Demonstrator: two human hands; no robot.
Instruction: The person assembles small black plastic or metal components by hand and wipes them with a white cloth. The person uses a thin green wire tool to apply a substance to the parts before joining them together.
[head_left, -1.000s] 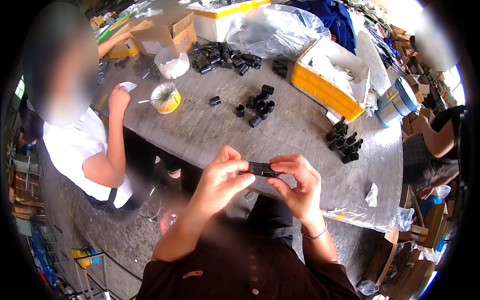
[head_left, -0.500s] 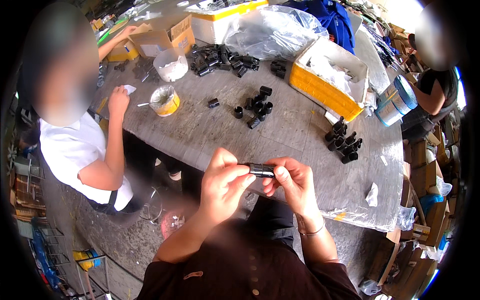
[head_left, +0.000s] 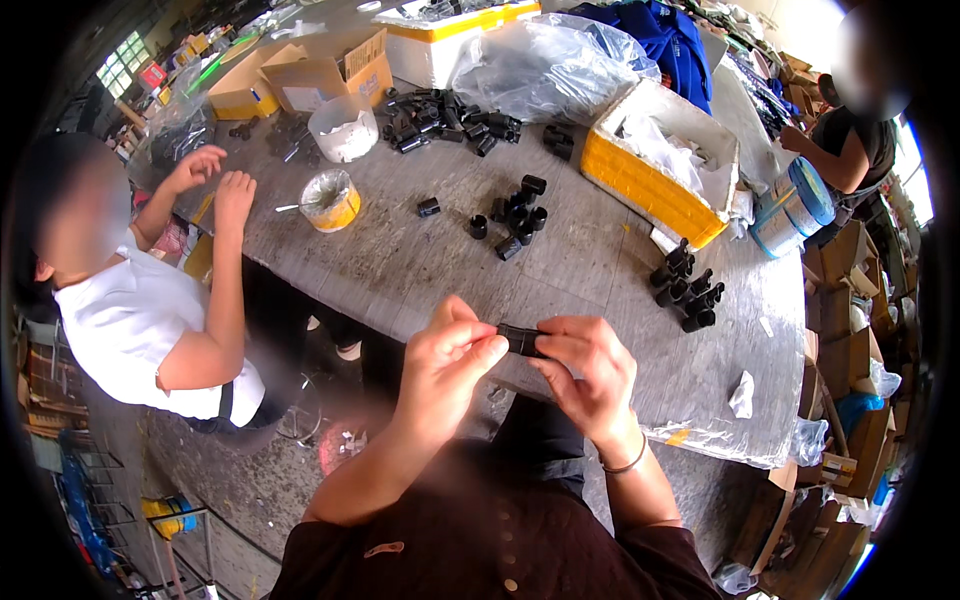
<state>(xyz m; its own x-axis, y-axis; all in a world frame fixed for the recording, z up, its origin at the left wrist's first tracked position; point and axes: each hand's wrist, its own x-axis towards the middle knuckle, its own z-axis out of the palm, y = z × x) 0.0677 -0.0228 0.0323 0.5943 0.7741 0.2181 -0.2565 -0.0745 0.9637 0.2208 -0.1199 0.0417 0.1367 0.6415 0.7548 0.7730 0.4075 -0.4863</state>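
Note:
Between my two hands, over the table's near edge, is a short black cylindrical part [head_left: 521, 341]. My left hand [head_left: 447, 372] pinches its left end between thumb and fingers. Around its right end close the fingertips of my right hand [head_left: 590, 372], thumb below. Beyond them on the table stands a cluster of similar black cylinders [head_left: 519, 217], with a single one [head_left: 428, 207] lying to its left. Another group of black parts [head_left: 688, 287], some with narrower tops, stands to the right.
A grey table [head_left: 600, 275] carries a foam box with a yellow band [head_left: 640, 185], a blue-and-white bucket [head_left: 793, 208], a small tub [head_left: 330, 201], a white container [head_left: 344, 128] and a heap of black parts [head_left: 450, 122]. A co-worker in white [head_left: 150, 330] sits at left; another person stands far right.
My right-hand fingers have shifted over the black part, its thumb now lower. The co-worker at left has leaned back, drawing an arm away from the cardboard box.

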